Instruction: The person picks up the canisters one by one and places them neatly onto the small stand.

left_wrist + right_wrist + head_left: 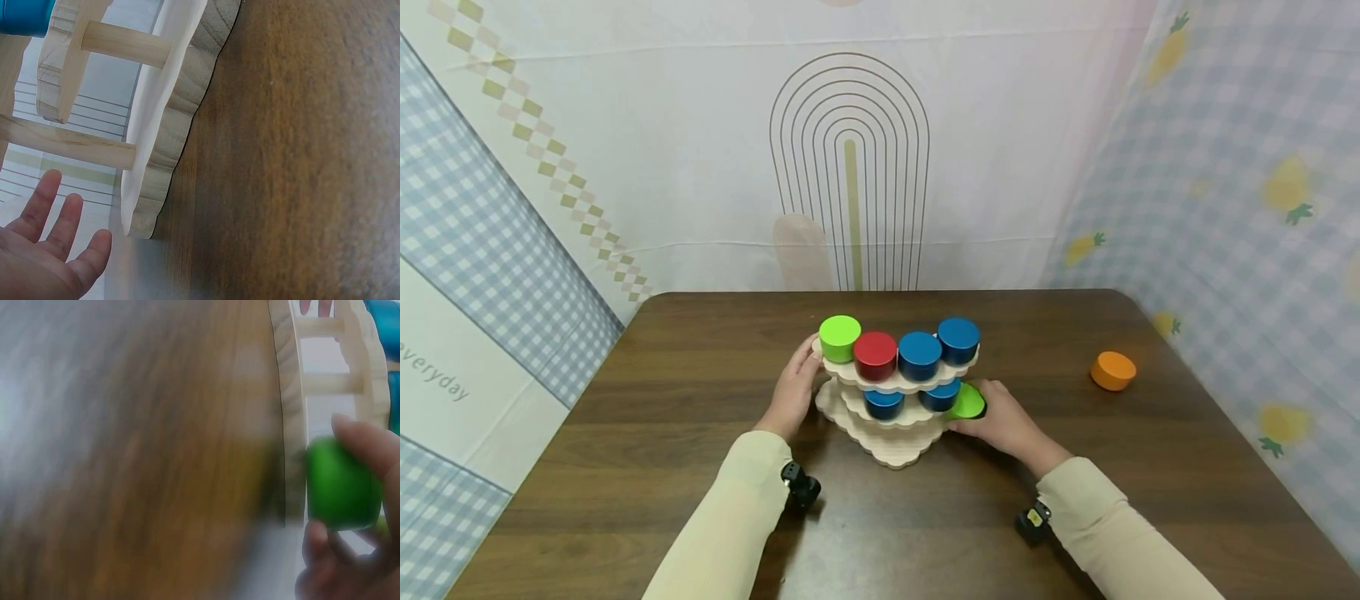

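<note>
A pale wooden three-tier stand [895,450] with scalloped edges stands on the table, its tiers joined by round posts [125,44]. Its top tier bears a green cylinder [840,340], a red cylinder [876,357] and two blue ones. Two more blue cylinders [883,404] sit on the middle tier. My left hand [792,387] touches the left end of the top tier; three loosely extended fingers [47,203] show beside the posts, thumb and forefinger out of that view. My right hand [1006,421] grips another green cylinder [344,484] between thumb and fingers, at the bottom tier's right end.
An orange cylinder [1113,371] stands apart on the right side of the brown wooden table [700,367]. Patterned cloth [1000,167] hangs behind the table and along both sides. Both wrists carry small black cameras [801,485].
</note>
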`<state>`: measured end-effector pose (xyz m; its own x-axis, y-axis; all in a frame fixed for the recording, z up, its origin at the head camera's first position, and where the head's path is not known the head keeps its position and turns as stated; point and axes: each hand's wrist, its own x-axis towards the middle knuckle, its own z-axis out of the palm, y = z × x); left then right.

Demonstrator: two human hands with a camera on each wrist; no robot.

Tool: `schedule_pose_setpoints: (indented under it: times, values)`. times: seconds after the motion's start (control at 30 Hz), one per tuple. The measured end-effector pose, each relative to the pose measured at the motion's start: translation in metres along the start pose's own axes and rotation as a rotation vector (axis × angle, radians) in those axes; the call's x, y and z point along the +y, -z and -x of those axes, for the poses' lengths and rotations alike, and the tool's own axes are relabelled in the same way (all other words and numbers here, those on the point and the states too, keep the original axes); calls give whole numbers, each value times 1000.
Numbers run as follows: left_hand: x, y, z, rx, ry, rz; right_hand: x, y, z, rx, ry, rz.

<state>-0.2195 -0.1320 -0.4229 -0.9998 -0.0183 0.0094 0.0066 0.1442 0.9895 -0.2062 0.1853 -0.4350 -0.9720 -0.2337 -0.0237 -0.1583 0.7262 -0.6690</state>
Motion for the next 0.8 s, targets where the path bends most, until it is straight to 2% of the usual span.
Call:
schedule_pose_setpoints:
  times: [0.17,0.27,0.43,0.5,0.63,0.8]
  values:
    - [0,0,-1,-4,8,5,-5,-7,-2,9,25,-19]
    - [11,0,5,-20,27,10,-7,-10,-4,6,29,-26]
    - [9,0,5,-15,10,9,-9,-14,-6,15,5,-58]
    - [0,0,0,-4,-8,18,-10,-16,-7,24,23,-77]
    - [-1,-1,0,0,-11,21,-13,-20,-9,42,69,-115]
    - [0,-1,1,0,-7,29,-16,-23,-10,44,69,-146]
